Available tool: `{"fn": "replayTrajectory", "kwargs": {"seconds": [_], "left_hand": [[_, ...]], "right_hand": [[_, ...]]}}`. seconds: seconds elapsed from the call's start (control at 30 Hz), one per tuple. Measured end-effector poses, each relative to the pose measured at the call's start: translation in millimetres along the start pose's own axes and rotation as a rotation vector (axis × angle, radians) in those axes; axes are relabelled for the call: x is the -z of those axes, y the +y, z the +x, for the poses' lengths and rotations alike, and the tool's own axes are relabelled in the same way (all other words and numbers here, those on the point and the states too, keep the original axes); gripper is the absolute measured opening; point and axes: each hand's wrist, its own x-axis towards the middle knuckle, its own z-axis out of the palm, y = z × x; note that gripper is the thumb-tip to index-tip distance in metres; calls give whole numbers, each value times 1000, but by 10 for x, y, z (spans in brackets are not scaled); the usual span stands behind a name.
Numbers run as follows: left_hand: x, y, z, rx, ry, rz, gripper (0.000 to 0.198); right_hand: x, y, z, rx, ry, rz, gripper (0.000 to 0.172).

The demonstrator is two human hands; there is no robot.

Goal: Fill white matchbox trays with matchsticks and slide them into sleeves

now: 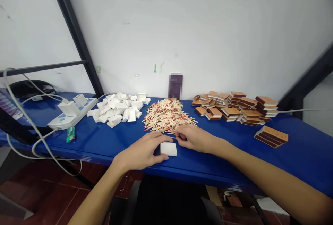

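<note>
White box (pixel 168 149) is close to the table's (pixel 104 145) front edge, about mid-width. Your left hand (pixel 143 150) has it at the left end, thumb on the near side, index finger at the far side. Your right hand (pixel 196 138) is just beyond its far right corner, fingers curled into a narrow pinch by a couple of loose matches (pixel 171 134). Can't tell if you're gripping one.

Step looks like picking matches from the near fringe of the match pile (pixel 166 115). Take the loose ones first; digging in would likely drag the pile toward the front edge. Line up red heads before lifting, pinch mid-stick, go light: sticks look thin enough to snap. Left grip should be firm but no squeeze; box walls probably dent. Can't see whether its hollow side faces up, so check. Watch your right forearm near the small stack of brown boxes (pixel 272 136) toward the table's right edge.
</note>
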Motion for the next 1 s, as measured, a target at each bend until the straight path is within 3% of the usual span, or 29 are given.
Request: {"fn": "replayTrajectory", "kwargs": {"seconds": [0.13, 0.23, 0.3, 0.37, 0.5, 0.6, 0.77, 1.0], "left_hand": [[47, -46, -9, -129, 170, -39, 28], [142, -160, -90, -229, 383, -33, 9], [181, -240, -139, -260, 510, 27, 4], [188, -301, -169, -257, 554, 104, 8], [120, -346, -147, -61, 376, 266, 16], [38, -325, -85, 12, 238, 324, 23], [-16, -293, -32, 19, 179, 313, 26], [69, -276, -91, -53, 84, 119, 31]], "right_hand": [[52, 33, -30, -22, -19, 51, 9], [25, 27, -12, -11, 1, 73, 9], [11, 14, -3, 1, 22, 67, 9], [12, 7, -5, -2, 50, 53, 8], [24, 22, -17, -32, 49, 41, 11], [17, 34, -10, -36, 39, 37, 15], [11, 37, -6, -22, 39, 47, 15], [28, 36, -19, -18, 56, 57, 10]]}}
